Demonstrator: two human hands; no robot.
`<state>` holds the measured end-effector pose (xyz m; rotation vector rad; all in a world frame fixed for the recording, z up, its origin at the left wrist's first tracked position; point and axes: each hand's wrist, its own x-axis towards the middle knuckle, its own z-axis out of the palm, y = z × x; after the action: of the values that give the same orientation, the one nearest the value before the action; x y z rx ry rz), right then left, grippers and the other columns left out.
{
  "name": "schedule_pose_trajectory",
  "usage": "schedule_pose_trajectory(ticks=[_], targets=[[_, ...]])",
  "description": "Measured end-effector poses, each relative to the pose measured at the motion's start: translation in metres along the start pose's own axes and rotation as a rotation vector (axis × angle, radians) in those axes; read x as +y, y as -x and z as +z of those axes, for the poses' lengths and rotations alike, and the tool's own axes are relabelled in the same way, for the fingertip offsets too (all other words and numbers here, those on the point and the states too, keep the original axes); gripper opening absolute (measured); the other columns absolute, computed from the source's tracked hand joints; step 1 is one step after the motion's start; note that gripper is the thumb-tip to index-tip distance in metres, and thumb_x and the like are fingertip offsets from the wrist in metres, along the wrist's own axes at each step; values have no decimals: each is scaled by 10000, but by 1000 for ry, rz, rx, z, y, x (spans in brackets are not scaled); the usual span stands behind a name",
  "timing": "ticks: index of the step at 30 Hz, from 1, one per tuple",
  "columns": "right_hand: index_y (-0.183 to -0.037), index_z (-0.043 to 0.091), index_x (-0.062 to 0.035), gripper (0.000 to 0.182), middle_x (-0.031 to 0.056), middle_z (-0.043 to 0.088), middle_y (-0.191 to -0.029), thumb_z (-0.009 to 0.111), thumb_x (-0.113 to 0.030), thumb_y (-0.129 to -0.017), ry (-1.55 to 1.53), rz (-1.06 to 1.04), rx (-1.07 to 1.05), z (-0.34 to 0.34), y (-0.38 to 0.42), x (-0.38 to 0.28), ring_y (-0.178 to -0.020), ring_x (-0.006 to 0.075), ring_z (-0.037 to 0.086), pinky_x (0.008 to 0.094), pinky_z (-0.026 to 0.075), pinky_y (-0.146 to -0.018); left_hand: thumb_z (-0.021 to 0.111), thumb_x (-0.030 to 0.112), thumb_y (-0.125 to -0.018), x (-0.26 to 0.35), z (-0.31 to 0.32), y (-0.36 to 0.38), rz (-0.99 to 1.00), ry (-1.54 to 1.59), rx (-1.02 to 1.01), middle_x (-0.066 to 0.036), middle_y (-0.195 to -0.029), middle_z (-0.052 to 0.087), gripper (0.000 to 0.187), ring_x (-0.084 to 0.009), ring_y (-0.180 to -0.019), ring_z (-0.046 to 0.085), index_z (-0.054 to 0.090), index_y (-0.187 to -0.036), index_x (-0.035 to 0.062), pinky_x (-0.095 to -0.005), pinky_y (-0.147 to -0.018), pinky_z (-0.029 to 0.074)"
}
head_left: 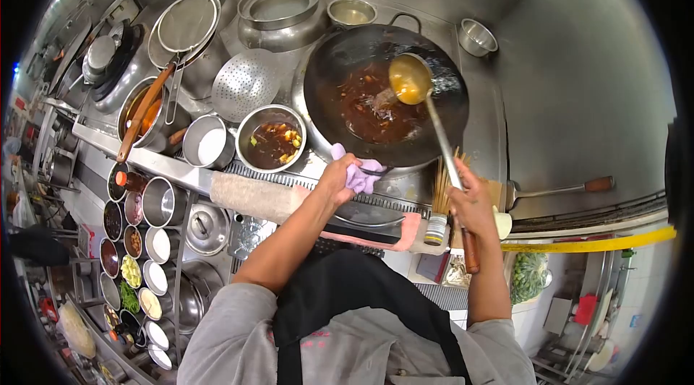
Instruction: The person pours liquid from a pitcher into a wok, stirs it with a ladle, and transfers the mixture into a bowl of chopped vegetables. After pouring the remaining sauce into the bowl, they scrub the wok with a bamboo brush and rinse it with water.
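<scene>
A large black wok (329, 92) sits on the stove with dark brown sauce (372, 114) and solid bits in it. My left hand (340, 179) is closed round a folded purple cloth (363, 177) at the wok's near handle. My right hand (473, 200) grips the long handle of a ladle (410, 79). The ladle's bowl is over the right part of the wok and has yellowish liquid in it. Just left of the wok, a steel bowl (302, 146) contains dark sauce with yellow and green pieces.
A perforated strainer (246, 85), a lidless steel pot (280, 22) and wire sieves (188, 22) stand left and behind. Several ingredient containers (163, 200) line the lower left. A bundle of bamboo sticks (442, 186) is beside my right hand. A small bowl (478, 36) sits back right.
</scene>
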<state>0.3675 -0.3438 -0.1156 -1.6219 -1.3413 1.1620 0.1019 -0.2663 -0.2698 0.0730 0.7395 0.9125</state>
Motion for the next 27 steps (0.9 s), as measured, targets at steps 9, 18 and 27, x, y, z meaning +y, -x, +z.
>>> schedule_pose_trajectory(ticks=[9, 18, 27], targets=[[-1472, 347, 28, 610, 22, 553, -769, 533, 14, -891, 31, 11, 58, -6, 21, -53, -509, 41, 460, 204, 391, -442, 605, 141, -821, -4, -12, 56, -51, 107, -219, -133, -984, 679, 242, -252, -838, 672, 600, -1029, 17, -374, -647, 555], [-1477, 337, 24, 628, 26, 544, -768, 538, 6, -883, 85, 33, 21, 14, 24, -77, -509, 48, 474, 217, 401, -397, 585, 210, -827, -13, -27, 67, -48, 108, -174, -157, -975, 686, 395, -259, -764, 688, 609, -1120, -53, -296, -488, 497], [-1460, 375, 14, 601, 73, 607, -853, 545, 3, -883, 244, 13, 29, 44, 31, -105, -569, 97, 550, 238, 464, -498, 653, 115, -815, -9, -45, 68, -52, 137, -308, -124, -962, 665, 229, -233, -822, 675, 614, -1009, -1, -364, -671, 573]])
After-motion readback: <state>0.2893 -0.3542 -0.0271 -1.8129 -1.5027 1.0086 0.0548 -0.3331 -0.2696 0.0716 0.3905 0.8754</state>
